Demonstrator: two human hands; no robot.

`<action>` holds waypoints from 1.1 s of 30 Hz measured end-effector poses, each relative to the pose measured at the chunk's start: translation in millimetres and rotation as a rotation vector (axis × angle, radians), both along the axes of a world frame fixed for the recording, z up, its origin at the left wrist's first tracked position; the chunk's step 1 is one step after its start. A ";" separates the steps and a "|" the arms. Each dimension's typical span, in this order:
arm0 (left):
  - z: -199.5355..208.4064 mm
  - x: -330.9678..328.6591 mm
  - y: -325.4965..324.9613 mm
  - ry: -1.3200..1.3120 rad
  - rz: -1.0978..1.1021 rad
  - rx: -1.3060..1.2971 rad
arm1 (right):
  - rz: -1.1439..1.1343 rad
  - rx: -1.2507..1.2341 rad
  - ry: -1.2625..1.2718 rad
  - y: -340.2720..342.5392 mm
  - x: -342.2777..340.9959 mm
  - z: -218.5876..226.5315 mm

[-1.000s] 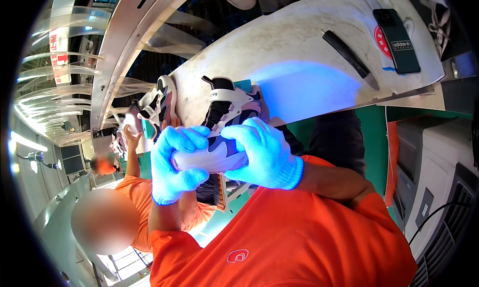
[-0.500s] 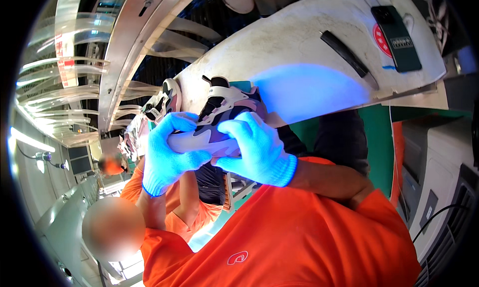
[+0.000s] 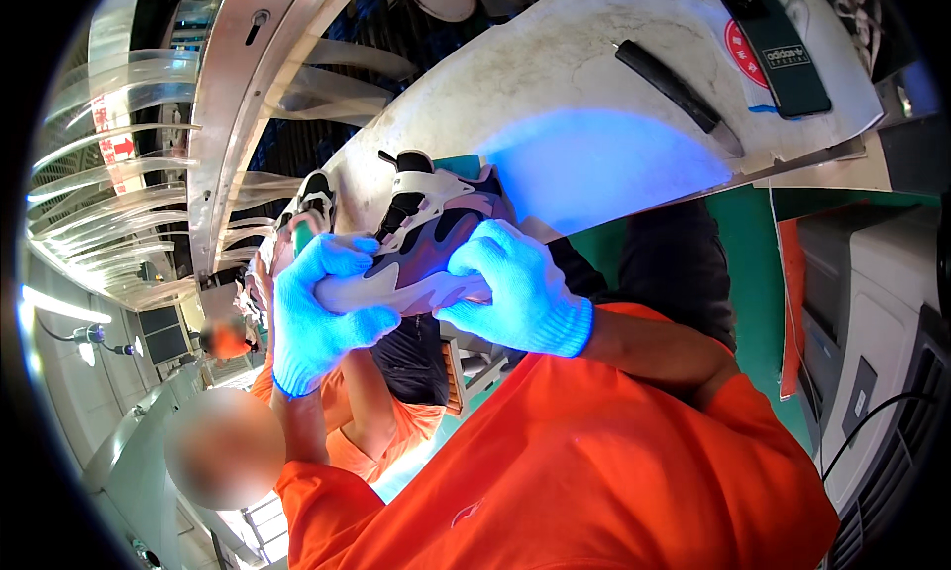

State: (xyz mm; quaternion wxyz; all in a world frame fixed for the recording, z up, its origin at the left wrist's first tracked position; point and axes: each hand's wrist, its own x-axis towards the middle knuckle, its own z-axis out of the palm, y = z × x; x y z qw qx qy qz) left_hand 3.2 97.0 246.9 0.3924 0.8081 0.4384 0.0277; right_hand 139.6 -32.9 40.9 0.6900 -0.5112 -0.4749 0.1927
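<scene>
Between my gloved hands, tilted over the table edge, is a sneaker [image 3: 436, 228] in black, white, grey and muted purple, with a thick pale sole. My left hand [image 3: 319, 308] is closed round its toe end, fingers on the upper side and thumb along the sole. On the other side, my right hand [image 3: 523, 291] grips the sole's edge with bent fingers and thumb. Both gloves glow blue under the light. A teal patch [image 3: 459, 165] shows behind the sneaker's collar. Another sneaker [image 3: 315, 202] of similar look is just beyond my left hand.
The pale worktable [image 3: 436, 109] curves along the far side, with a blue-lit patch on it. A black-handled tool [image 3: 669, 83] and a dark green phone [image 3: 783, 55] lie there. A co-worker in orange [image 3: 401, 436] is at my left. Clear plastic strips [image 3: 119, 199] hang beside a metal frame [image 3: 233, 114].
The sneaker and both hands have shifted slightly left, and the sneaker has turned a little. My right hand sits lower along the sole. The table items moved up and left in view.
</scene>
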 end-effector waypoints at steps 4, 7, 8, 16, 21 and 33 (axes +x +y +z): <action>-4.3 -5.4 10.3 -0.037 -0.021 -0.033 | -0.003 0.012 -0.045 4.8 1.8 -0.6; -7.1 -13.8 26.3 -0.029 -0.121 -0.017 | -0.004 0.033 -0.044 10.5 1.7 -1.8; -6.1 -13.0 29.4 -0.026 -0.138 -0.016 | -0.002 0.038 -0.036 12.5 1.6 -2.1; -10.6 -14.9 55.2 -0.029 -0.263 -0.028 | 0.001 0.045 -0.006 22.0 7.7 -0.5; -9.4 -16.6 68.1 -0.012 -0.269 -0.078 | 0.141 -0.104 0.071 26.1 19.6 9.0; -1.8 11.4 106.1 0.567 -0.283 -0.260 | 0.134 -0.234 -0.046 40.1 4.1 15.6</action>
